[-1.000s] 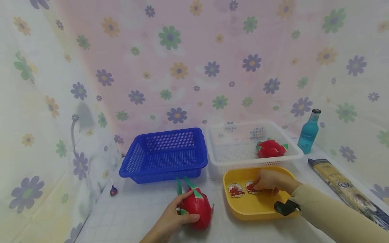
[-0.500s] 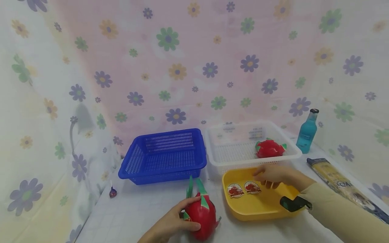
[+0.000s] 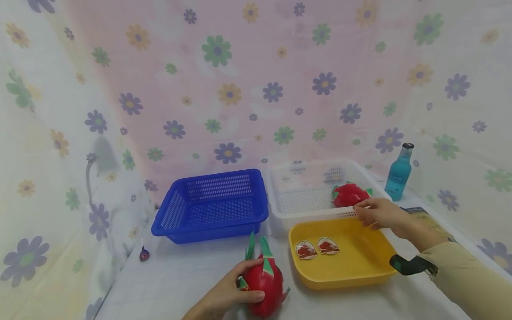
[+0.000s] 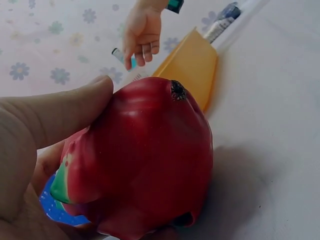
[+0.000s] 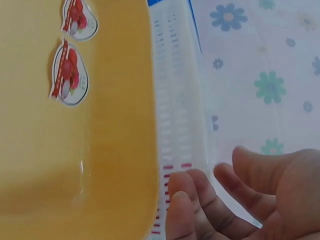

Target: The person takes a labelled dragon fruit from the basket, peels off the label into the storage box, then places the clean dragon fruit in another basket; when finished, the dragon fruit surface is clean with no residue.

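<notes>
In the head view my left hand grips a red dragon fruit with green leaf tips, low over the white table. The thumb lies across its side; the left wrist view shows the smooth red skin close up. My right hand holds nothing. Its fingers hang loosely bent by the front rim of the white basket, above the yellow basin's far right corner. A second dragon fruit lies inside that basket. Two fruit stickers, a left one and a right one, lie in the yellow basin.
A blue mesh basket stands left of the white one. At the back right is a bottle of blue drink, with a long printed packet partly behind the right arm. A wrapped lollipop lies near the left edge.
My right hand has left the stickers in the basin and moved right and up toward the white basket's rim. My left hand has shifted slightly right and down with the dragon fruit.
</notes>
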Motion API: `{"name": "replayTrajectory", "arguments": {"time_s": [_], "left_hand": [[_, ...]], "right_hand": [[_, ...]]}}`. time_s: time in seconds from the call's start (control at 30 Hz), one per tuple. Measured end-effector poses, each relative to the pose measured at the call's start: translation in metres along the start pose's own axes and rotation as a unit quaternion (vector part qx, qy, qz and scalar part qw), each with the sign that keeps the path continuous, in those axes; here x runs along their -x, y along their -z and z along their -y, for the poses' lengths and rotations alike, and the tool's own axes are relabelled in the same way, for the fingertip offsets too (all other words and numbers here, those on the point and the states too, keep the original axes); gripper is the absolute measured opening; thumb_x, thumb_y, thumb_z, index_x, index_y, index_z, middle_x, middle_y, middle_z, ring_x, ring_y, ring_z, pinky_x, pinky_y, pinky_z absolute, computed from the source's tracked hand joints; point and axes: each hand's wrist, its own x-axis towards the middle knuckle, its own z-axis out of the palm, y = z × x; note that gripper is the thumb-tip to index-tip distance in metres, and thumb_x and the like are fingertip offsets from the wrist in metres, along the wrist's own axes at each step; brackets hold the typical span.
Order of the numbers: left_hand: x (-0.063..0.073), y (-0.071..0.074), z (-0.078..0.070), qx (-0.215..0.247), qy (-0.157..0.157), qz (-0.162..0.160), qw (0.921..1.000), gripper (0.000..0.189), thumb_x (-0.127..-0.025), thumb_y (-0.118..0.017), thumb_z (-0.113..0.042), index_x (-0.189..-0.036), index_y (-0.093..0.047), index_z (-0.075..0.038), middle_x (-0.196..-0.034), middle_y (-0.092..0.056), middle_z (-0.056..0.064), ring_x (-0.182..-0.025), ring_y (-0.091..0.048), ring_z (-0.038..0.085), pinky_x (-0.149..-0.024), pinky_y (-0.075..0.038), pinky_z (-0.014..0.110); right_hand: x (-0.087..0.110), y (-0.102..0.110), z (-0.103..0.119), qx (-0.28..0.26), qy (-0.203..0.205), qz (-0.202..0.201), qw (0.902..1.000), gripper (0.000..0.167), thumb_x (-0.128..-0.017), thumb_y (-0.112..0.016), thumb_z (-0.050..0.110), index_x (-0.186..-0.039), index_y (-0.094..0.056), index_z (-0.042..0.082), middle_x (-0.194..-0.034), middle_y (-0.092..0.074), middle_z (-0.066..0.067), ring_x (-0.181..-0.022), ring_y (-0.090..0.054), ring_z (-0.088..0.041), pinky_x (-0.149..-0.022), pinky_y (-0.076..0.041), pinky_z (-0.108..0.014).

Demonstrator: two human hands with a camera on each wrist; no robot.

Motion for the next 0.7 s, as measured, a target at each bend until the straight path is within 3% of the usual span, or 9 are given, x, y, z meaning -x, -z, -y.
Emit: {"name": "replayTrajectory", "arguments": {"time_s": [0.1,0.23,0.33,0.47,0.7], "left_hand": [[0.0,-0.001,0.0,0.001,-0.003,-0.007,1.0,0.072,-0.076,-0.084,-0.027,-0.14,-0.052,-0.033,-0.137,-0.047,0.015,-0.119,-0.048,0.038,-0.084,-0.059,0.05],[0.0,-0.003,0.002,0.008,-0.015,-0.008,0.9998,0.072,-0.077,-0.083,-0.025,-0.141,-0.051,-0.033,-0.139,-0.046,0.015,-0.12,-0.047,0.038,-0.085,-0.059,0.05],[-0.001,-0.003,0.003,0.013,-0.025,-0.005,0.9996,0.072,-0.079,-0.082,-0.023,-0.142,-0.05,-0.032,-0.141,-0.045,0.015,-0.121,-0.048,0.038,-0.085,-0.059,0.05],[-0.001,-0.004,0.004,0.014,-0.029,-0.007,0.9995,0.072,-0.079,-0.082,-0.022,-0.142,-0.05,-0.032,-0.141,-0.045,0.015,-0.12,-0.048,0.037,-0.085,-0.059,0.05],[-0.002,-0.004,0.005,0.008,-0.027,-0.017,0.9995,0.071,-0.078,-0.083,-0.024,-0.141,-0.051,-0.031,-0.14,-0.046,0.015,-0.118,-0.05,0.035,-0.085,-0.059,0.05]], "right_hand": [[-0.001,0.007,-0.01,-0.03,-0.021,-0.03,0.9989,0.066,-0.1,-0.052,0.043,-0.141,-0.037,-0.007,-0.124,-0.06,-0.028,-0.094,-0.067,-0.019,-0.088,-0.059,-0.039],[-0.001,0.016,-0.021,-0.098,-0.048,-0.058,0.9923,0.072,-0.101,-0.048,0.045,-0.146,-0.027,-0.007,-0.114,-0.067,-0.019,-0.09,-0.068,-0.013,-0.087,-0.06,-0.034],[-0.002,0.021,-0.026,-0.146,-0.065,-0.056,0.9856,0.076,-0.102,-0.047,0.044,-0.151,-0.017,-0.005,-0.103,-0.069,-0.003,-0.088,-0.069,-0.01,-0.084,-0.06,-0.03],[-0.004,0.025,-0.033,-0.195,-0.081,-0.046,0.9763,0.081,-0.102,-0.048,0.044,-0.155,-0.007,0.0,-0.1,-0.066,0.005,-0.088,-0.068,-0.009,-0.084,-0.06,-0.028],[-0.011,0.023,-0.041,-0.279,-0.088,-0.058,0.9544,0.086,-0.096,-0.056,0.048,-0.157,-0.009,0.009,-0.087,-0.064,0.017,-0.088,-0.069,-0.005,-0.083,-0.059,-0.023]]}}
